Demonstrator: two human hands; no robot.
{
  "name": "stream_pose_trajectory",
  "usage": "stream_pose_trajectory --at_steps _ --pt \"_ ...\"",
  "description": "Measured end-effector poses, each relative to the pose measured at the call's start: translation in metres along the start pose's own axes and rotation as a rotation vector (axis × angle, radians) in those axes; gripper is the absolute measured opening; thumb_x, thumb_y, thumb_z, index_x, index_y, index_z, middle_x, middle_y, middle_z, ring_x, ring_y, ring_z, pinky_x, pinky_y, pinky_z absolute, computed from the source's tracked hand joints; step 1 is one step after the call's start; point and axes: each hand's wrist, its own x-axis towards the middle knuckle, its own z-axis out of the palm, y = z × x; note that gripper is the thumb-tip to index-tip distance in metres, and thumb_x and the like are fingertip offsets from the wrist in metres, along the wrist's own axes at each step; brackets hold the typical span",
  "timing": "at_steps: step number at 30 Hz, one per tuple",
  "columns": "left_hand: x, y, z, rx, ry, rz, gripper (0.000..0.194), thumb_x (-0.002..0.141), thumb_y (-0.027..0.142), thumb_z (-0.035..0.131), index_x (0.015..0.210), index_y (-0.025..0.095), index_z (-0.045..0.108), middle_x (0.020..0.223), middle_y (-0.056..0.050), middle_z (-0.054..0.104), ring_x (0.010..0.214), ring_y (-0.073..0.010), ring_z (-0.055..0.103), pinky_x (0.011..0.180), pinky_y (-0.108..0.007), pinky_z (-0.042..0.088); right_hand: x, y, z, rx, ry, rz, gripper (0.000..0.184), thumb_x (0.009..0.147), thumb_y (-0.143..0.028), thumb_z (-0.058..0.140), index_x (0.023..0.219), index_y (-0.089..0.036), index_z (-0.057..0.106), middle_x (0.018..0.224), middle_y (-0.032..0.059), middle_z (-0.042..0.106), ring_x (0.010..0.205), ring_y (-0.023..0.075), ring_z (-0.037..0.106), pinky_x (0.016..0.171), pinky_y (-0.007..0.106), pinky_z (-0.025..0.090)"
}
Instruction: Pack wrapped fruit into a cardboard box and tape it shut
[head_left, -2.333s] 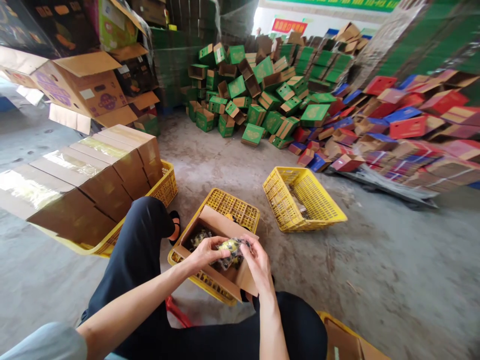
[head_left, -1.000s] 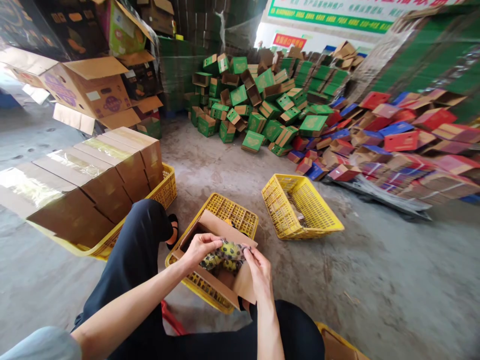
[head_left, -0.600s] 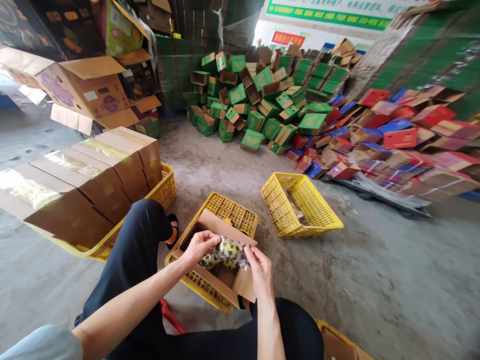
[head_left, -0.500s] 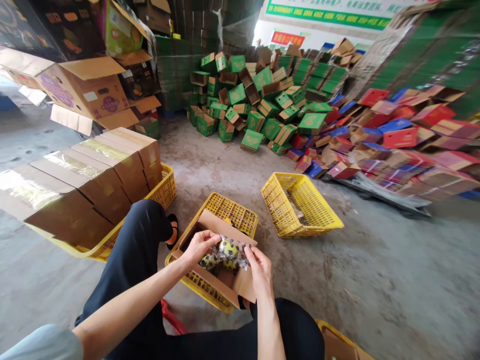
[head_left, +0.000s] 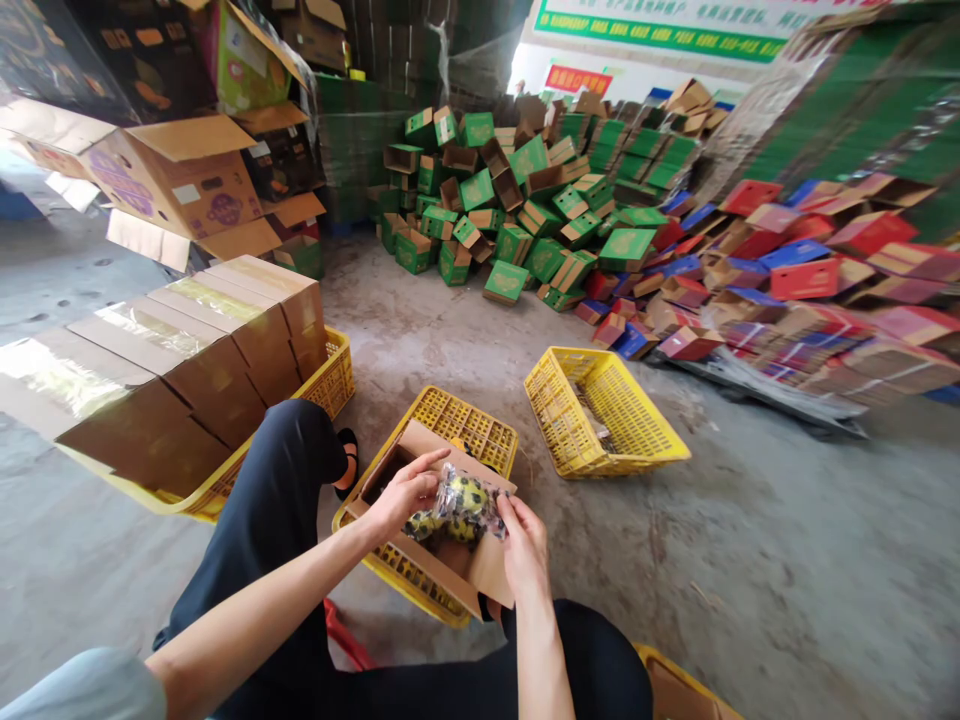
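A clear plastic packet (head_left: 469,493) with something round and yellow with black spots inside hangs over an open cardboard box (head_left: 491,570). My right hand (head_left: 525,540) pinches the packet's right end between thumb and fingers. Just left of the packet is my left hand (head_left: 409,492), its index finger stretched out, apart from the crinkled left end. More yellow, black-spotted packets (head_left: 424,524) lie inside the box, partly hidden by my left hand and the held packet. The box rests on a yellow plastic crate (head_left: 457,408) between my legs.
Taped cardboard boxes (head_left: 180,340) fill a yellow crate at left. Another yellow crate (head_left: 607,420) stands tilted-looking at right, with something small inside. Piles of green boxes (head_left: 506,281) and red and blue boxes (head_left: 802,279) lie beyond. Larger cartons (head_left: 176,185) are stacked at back left.
My left hand has let go of the packet's left end and its index finger has straightened. My right hand keeps its pinch on the other end.
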Motion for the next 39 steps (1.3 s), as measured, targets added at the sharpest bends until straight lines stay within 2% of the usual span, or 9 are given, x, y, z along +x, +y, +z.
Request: stream_pose_trajectory --at_steps 4,8,14,18,20,23,28,34,39 --pt "-0.004 0.001 -0.003 0.087 -0.131 0.099 0.073 0.073 0.026 0.077 0.144 0.025 0.062 0.133 -0.011 0.067 0.098 -0.0215 0.066 0.083 -0.03 0.051 -0.002 -0.007 0.003 0.088 0.042 0.051 0.038 0.07 -0.051 0.084 0.093 -0.023 0.074 0.095 0.0041 0.078 0.084 0.0237 0.072 0.07 0.032 0.057" --pt "-0.005 0.0 -0.006 0.173 -0.203 0.201 0.055 0.075 0.034 0.085 0.128 0.024 0.074 0.161 -0.011 0.043 0.135 -0.0357 0.053 0.103 -0.039 0.048 -0.004 -0.012 0.004 0.123 0.04 0.089 0.053 0.07 -0.047 0.085 0.116 -0.026 0.072 0.115 0.0052 0.077 0.091 0.0239 0.073 0.062 0.027 0.056" --pt "-0.001 -0.002 -0.008 0.194 -0.074 0.233 0.051 0.072 0.048 0.089 0.116 0.022 0.08 0.158 -0.014 0.047 0.14 -0.0405 0.048 0.105 -0.044 0.048 -0.004 -0.008 0.006 0.121 -0.009 0.137 0.052 0.073 -0.06 0.082 0.105 -0.02 0.077 0.102 0.0087 0.079 0.064 0.0183 0.07 0.056 0.029 0.056" --pt "0.0 0.0 -0.005 0.231 0.074 0.262 0.043 0.073 0.055 0.086 0.094 0.017 0.082 0.135 -0.016 0.066 0.132 -0.0357 0.056 0.105 -0.039 0.045 -0.006 -0.009 0.008 0.16 -0.095 0.146 0.059 0.073 -0.075 0.076 0.089 -0.018 0.076 0.073 0.0074 0.076 0.062 0.0179 0.068 0.059 0.027 0.055" --pt "0.0 -0.001 -0.005 0.199 0.097 0.21 0.044 0.074 0.059 0.084 0.084 0.016 0.079 0.108 -0.013 0.075 0.105 -0.0281 0.068 0.089 -0.033 0.051 -0.007 -0.01 0.008 0.12 -0.136 0.128 0.061 0.074 -0.079 0.072 0.082 -0.018 0.074 0.074 0.0077 0.075 0.063 0.0175 0.067 0.059 0.027 0.053" --pt "0.001 -0.003 -0.005 0.139 0.132 0.132 0.049 0.071 0.062 0.085 0.077 0.015 0.073 0.072 -0.003 0.068 0.067 -0.0144 0.061 0.067 -0.026 0.049 -0.009 -0.011 0.008 -0.043 -0.17 0.067 0.055 0.079 -0.073 0.072 0.075 -0.018 0.071 0.069 0.0038 0.071 0.061 0.0153 0.063 0.059 0.025 0.049" --pt "0.004 -0.006 -0.006 0.078 0.199 0.091 0.054 0.065 0.064 0.087 0.072 0.015 0.068 0.066 0.0 0.062 0.059 -0.0104 0.055 0.065 -0.025 0.051 -0.009 -0.014 0.007 -0.263 -0.091 -0.027 0.054 0.08 -0.07 0.072 0.067 -0.018 0.069 0.056 -0.0008 0.06 0.055 0.0142 0.052 0.053 0.026 0.04" --pt "0.003 -0.006 -0.002 0.125 0.166 0.073 0.055 0.064 0.066 0.087 0.072 0.014 0.069 0.069 -0.002 0.064 0.061 -0.011 0.056 0.066 -0.026 0.052 -0.006 -0.01 0.006 -0.144 -0.066 -0.027 0.055 0.074 -0.062 0.081 0.108 -0.019 0.078 0.107 0.0098 0.078 0.093 0.0258 0.071 0.078 0.033 0.056" --pt "0.002 -0.006 0.001 0.181 0.135 0.093 0.055 0.068 0.066 0.084 0.07 0.013 0.069 0.066 -0.002 0.063 0.057 -0.0095 0.051 0.058 -0.022 0.043 -0.005 -0.004 0.005 -0.065 -0.075 -0.042 0.042 0.075 -0.055 0.082 0.094 -0.018 0.076 0.092 0.0061 0.077 0.083 0.0223 0.069 0.075 0.032 0.056"
